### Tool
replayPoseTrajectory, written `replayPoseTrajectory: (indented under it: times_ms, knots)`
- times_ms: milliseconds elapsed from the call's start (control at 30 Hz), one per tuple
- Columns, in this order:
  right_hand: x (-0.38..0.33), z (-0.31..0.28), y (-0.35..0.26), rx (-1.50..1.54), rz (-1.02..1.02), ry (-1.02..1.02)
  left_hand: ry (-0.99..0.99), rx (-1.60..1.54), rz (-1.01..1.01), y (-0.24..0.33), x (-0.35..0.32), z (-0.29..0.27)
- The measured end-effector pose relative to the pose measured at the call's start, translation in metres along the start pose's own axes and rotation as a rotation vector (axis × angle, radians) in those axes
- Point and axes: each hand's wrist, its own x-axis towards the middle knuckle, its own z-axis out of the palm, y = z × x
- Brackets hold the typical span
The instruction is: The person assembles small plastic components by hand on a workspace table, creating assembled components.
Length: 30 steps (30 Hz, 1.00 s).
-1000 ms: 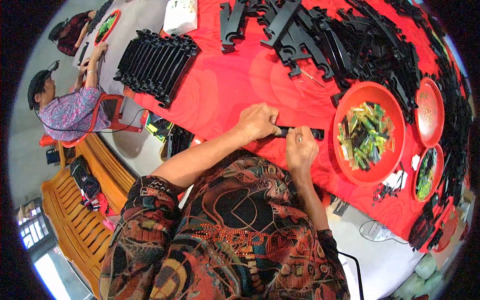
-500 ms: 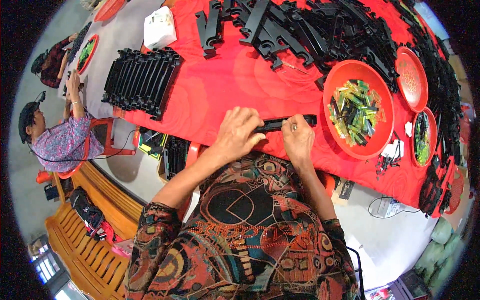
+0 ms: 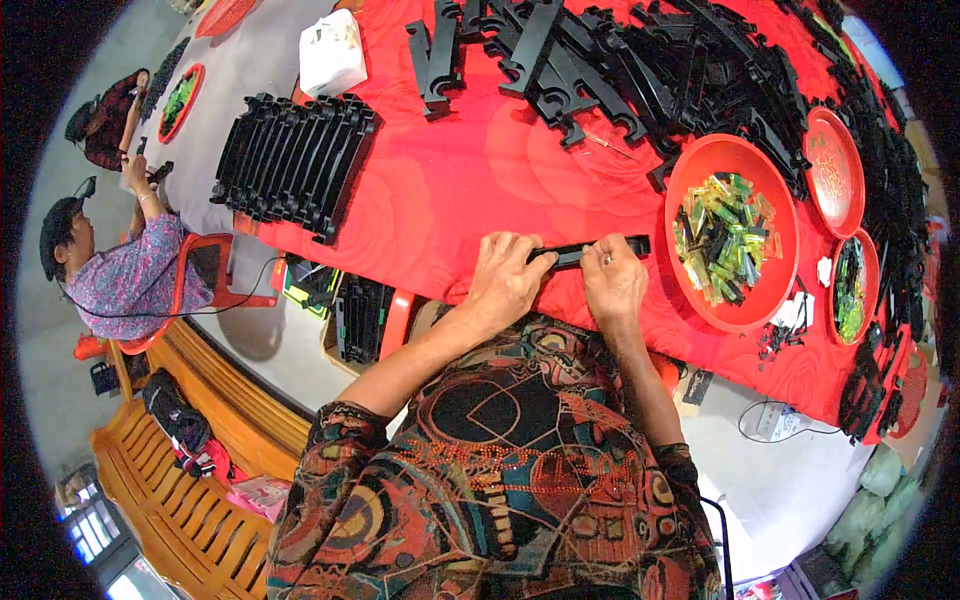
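A long black plastic strip-like part (image 3: 570, 255) lies across both hands, low over the near edge of the red-covered table. My left hand (image 3: 507, 276) grips its left end with bent fingers, the thumb along its near side. Toward the other end, my right hand (image 3: 615, 282) is closed in a pinch at the strip. Whether a small piece sits in that pinch is hidden by the fingers. Right of my right hand stands a red basin (image 3: 740, 318) with many small yellow, green and dark translucent pieces (image 3: 722, 235) in it.
A row of black parts (image 3: 293, 165) stands at the left beside a white packet (image 3: 332, 53). Black parts (image 3: 690, 75) are heaped at the far side. Two smaller red dishes (image 3: 835, 172) lie at the right. Other people sit at the left, near a wooden bench (image 3: 190, 490).
The whole view has shifted slightly, so things appear a little farther right and lower. My left thumb has moved up against the strip. My right hand stays pinched there.
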Motion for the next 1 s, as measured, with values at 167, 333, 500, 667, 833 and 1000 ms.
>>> replayPoseTrajectory:
  times_ms: [167,333,500,667,833,1000]
  knots:
    - [-0.002,0.003,0.003,0.225,0.049,0.018,0.011,-0.052,-0.028,-0.002,-0.001,0.001]
    - [-0.004,0.004,0.003,0.285,0.061,0.020,0.055,-0.060,-0.030,0.000,-0.001,0.002]
    - [-0.004,0.010,0.007,0.278,-0.003,0.110,0.070,-0.112,-0.078,-0.001,-0.004,0.006]
    - [-0.005,0.003,0.006,0.180,0.036,0.038,0.062,-0.082,-0.057,0.001,-0.003,0.007]
    - [-0.002,-0.010,0.002,0.066,0.048,0.009,0.040,-0.075,-0.052,0.002,-0.001,0.008]
    - [0.000,-0.010,0.002,0.010,0.117,-0.024,0.001,-0.063,0.002,0.000,0.000,0.006]
